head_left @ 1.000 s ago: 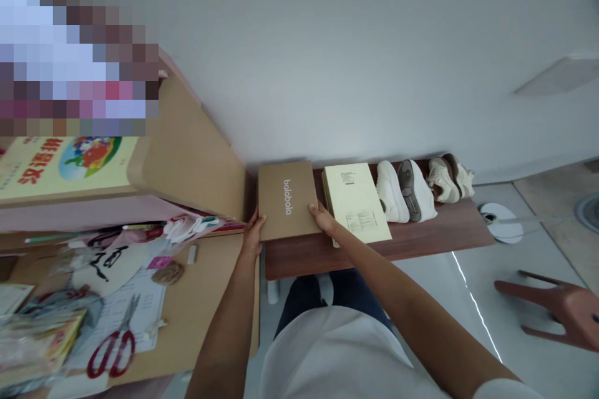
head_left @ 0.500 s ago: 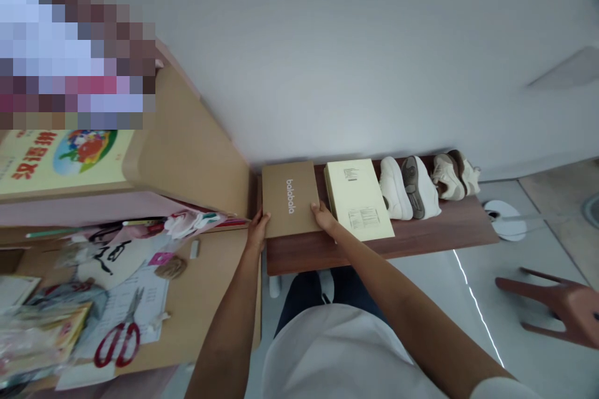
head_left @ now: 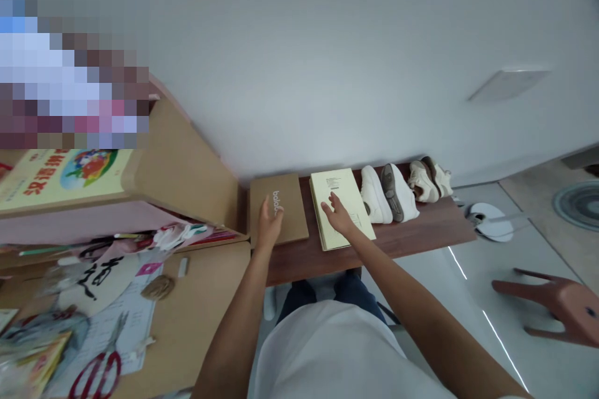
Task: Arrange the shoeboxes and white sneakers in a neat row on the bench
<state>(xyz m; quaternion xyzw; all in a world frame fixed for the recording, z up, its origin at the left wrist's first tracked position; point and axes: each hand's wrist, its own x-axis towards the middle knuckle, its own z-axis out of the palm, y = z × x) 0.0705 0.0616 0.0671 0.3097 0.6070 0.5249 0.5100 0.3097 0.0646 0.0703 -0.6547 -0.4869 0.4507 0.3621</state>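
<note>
A brown shoebox (head_left: 292, 218) lies on the left part of a dark wooden bench (head_left: 412, 240), its white lettering partly covered. Over that box hovers my left hand (head_left: 270, 221), fingers apart and holding nothing. My right hand (head_left: 337, 217) is above a pale yellow shoebox (head_left: 332, 181) with printed labels, its fingers spread and nothing in them. Just right of the yellow box, a pair of white shoes (head_left: 375, 196) sits on the bench, one turned to show its grey sole. Farther right stands a pair of cream sneakers (head_left: 423, 181).
On the left a desk (head_left: 201, 293) carries scissors (head_left: 100, 371), papers, twine (head_left: 158, 287) and bags, below a shelf with a yellow printed box (head_left: 60, 177). A brown stool (head_left: 564, 305) and a fan (head_left: 580, 206) stand at the right. A wall runs behind the bench.
Both hands have let go of the brown shoebox. The left has risen over it, while the right has shifted above the yellow box. The camera view has turned slightly right.
</note>
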